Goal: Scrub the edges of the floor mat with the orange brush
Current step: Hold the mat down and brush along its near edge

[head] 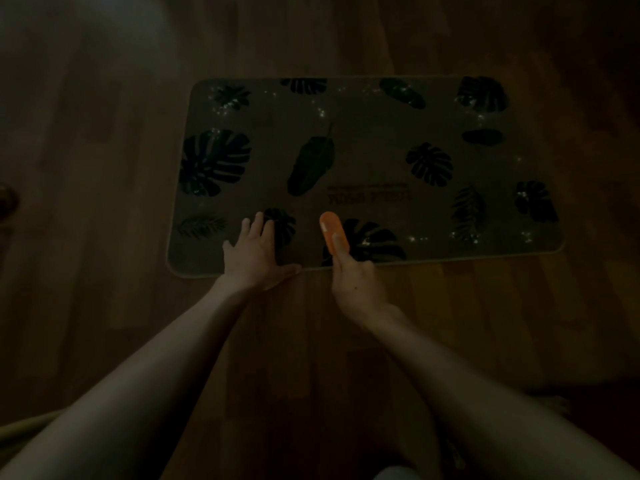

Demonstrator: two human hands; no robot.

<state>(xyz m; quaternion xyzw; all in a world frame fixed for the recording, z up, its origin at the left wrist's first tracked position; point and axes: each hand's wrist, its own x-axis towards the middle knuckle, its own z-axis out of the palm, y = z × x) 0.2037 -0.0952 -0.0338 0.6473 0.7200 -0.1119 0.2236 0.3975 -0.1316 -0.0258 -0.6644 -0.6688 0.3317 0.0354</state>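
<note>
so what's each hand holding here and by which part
The right hand holds the orange brush by its near end, fingers lying along its top. The left hand holds nothing; it rests flat on the floor mat at its near edge.

In dim light, the left hand (254, 252) presses flat on the leaf-print mat's (363, 161) near edge while the right hand (356, 282) holds the orange brush (333, 233) beside it.

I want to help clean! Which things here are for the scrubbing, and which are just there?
For the job:
- orange brush, held in the right hand
- floor mat
- left hand, flat on the mat's near edge

Just there:
- wooden floor
- dark object at the left edge, too dim to identify
</note>
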